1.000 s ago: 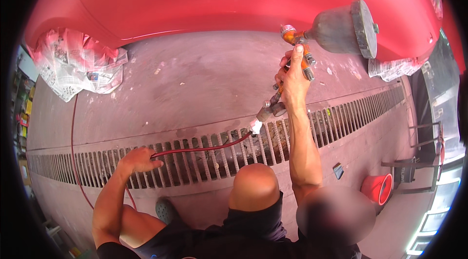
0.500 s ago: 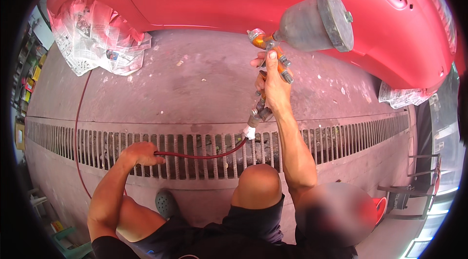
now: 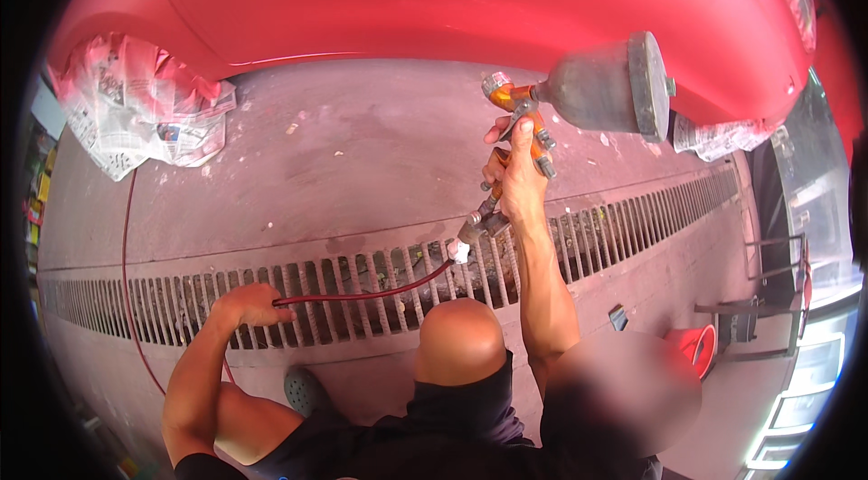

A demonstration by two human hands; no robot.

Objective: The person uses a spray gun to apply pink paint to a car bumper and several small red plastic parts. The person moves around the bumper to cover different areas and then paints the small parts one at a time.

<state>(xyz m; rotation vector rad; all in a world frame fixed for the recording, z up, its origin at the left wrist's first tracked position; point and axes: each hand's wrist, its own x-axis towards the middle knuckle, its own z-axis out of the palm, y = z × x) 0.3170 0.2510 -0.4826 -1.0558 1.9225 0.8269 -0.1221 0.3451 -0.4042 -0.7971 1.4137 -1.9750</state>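
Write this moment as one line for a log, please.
right hand: holds spray gun | left hand: holds red hose | nearby: red car, floor grate

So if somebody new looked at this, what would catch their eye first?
The pinkish-red car body fills the top of the picture. Right of centre, the right hand grips an orange spray gun with a large grey cup. Crumpled newspaper tinged with red hangs at the body's lower left.

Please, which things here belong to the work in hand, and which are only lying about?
Likely in use:
- gravity-feed spray gun (right hand)
- red hose (left hand)
- red car body
- newspaper covering

Probably lying about:
- red bucket
- small dark flat object
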